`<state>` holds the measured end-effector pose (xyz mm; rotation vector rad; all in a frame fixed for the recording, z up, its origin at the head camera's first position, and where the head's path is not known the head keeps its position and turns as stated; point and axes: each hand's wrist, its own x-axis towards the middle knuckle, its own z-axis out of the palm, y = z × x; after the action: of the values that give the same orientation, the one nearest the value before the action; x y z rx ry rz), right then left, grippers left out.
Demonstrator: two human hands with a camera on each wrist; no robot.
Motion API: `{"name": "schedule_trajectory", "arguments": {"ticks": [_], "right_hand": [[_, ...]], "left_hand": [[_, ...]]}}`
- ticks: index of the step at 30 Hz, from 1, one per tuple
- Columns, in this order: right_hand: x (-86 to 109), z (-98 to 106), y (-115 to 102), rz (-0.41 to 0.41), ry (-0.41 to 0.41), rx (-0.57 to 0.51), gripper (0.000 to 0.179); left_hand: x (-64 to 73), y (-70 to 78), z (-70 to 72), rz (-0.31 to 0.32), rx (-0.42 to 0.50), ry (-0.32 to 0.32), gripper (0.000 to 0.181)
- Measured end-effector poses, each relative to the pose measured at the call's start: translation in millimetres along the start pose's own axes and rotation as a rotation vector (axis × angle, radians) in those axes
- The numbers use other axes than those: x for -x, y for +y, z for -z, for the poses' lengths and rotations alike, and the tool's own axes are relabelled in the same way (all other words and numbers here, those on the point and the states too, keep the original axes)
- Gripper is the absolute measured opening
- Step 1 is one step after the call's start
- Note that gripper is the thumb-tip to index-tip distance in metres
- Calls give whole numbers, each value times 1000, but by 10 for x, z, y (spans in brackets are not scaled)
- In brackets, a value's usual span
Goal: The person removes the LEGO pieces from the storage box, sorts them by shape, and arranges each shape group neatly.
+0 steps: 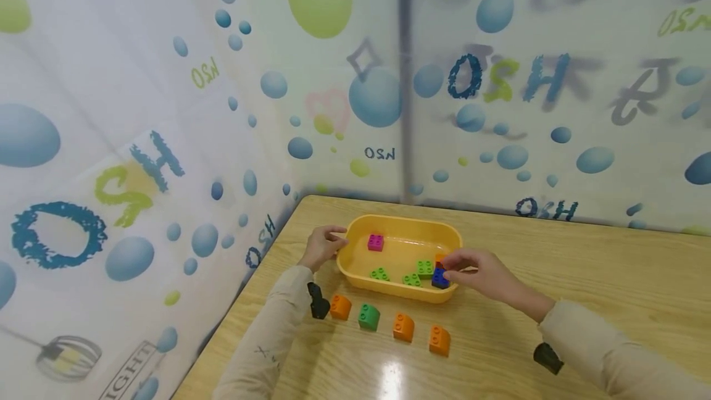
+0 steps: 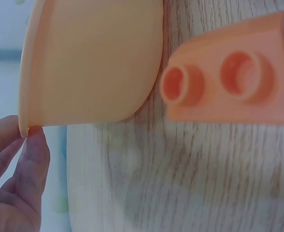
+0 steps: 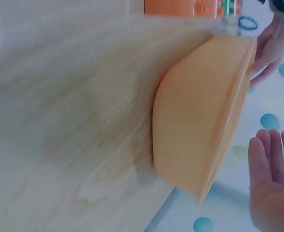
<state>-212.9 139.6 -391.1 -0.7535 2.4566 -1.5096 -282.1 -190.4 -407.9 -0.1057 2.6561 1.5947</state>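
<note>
My left hand (image 1: 322,248) pinches the left rim of a yellow plastic tub (image 1: 400,224) between thumb and fingers; the left wrist view shows the fingertips at the rim (image 2: 24,126). Over the tub's right end is my right hand (image 1: 480,270), its fingers fairly straight in the right wrist view. Its fingertips overlap a dark blue toy brick (image 1: 440,278) and an orange brick (image 1: 439,259) in the head view. Also inside the tub are a magenta brick (image 1: 375,242) and several light green bricks, one of them a green brick (image 1: 424,268) beside the blue one.
In front of the tub stand curved-top bricks in a row: an orange brick (image 1: 340,307) at left, a dark green brick (image 1: 369,316), then two more orange ones. Wooden tabletop (image 1: 583,270) extends right. Printed curtains (image 1: 344,171) border the table's left and back edges.
</note>
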Motion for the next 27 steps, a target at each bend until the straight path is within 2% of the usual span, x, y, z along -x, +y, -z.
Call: {"name": "schedule_trajectory", "arguments": {"ticks": [6, 12, 16, 19, 23, 27], "right_hand": [[-239, -6, 27, -31, 57, 113, 27], [-448, -57, 59, -89, 86, 179, 28], [-551, -98, 111, -77, 83, 196, 28], [-606, -133, 163, -67, 66, 252, 28], [-660, -169, 200, -96, 44, 330, 25], [-704, -187, 199, -125, 26, 362, 24]], "left_hand": [[-1, -3, -5, -3, 12, -5, 29], [-14, -14, -2, 4, 14, -1, 29], [-18, -18, 1, 9, 17, 2, 28], [-11, -13, 1, 10, 20, 1, 29], [-13, -13, 1, 8, 22, -4, 29], [-19, -21, 4, 3, 17, -2, 29]]}}
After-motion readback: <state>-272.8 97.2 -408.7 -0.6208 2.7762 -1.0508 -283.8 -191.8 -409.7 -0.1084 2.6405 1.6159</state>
